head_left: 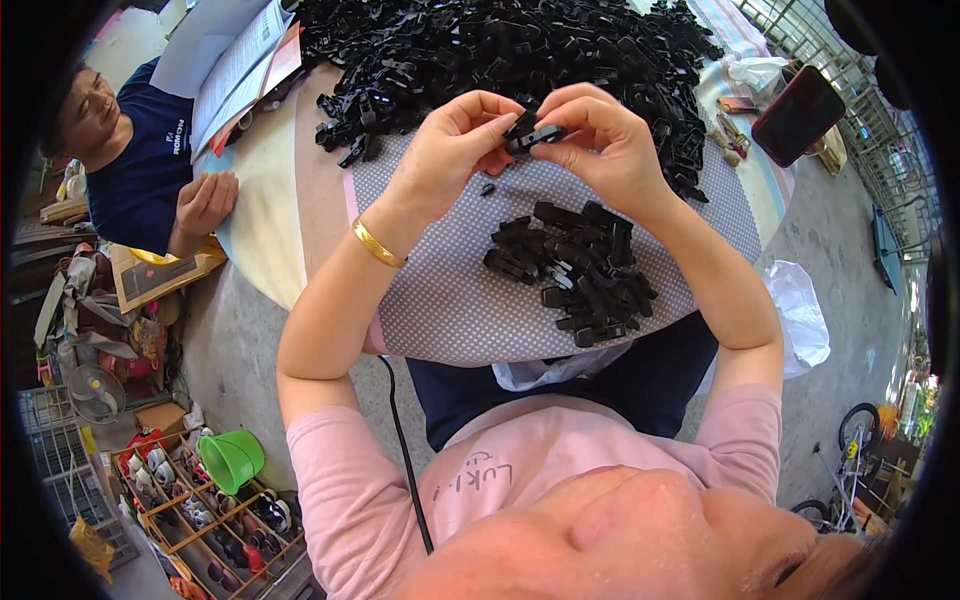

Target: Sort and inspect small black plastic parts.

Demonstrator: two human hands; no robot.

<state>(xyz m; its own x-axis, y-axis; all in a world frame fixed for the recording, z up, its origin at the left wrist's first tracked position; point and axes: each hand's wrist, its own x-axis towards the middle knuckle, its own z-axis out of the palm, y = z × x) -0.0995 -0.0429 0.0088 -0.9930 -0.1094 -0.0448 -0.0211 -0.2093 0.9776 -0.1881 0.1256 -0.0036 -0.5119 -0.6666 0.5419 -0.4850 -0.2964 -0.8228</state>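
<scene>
Assembling seems underway: black parts [536,140] are pinched between left hand [450,150] and right hand [612,150] near the large heap [400,60]; careful alignment is probably needed next.

Two black piles [598,275], one phone [797,116]

A shoe rack [190,541] and bicycle [850,462] suggest a home.

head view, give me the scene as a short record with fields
surface: grey white-dotted cloth
held: small black plastic part, one piece or two unclear
left hand: pinching its left side
right hand: pinching its right side
near pile: loose black plastic pieces on the cloth
far pile: larger black plastic heap
co-worker: bare hand left of the cloth
</scene>
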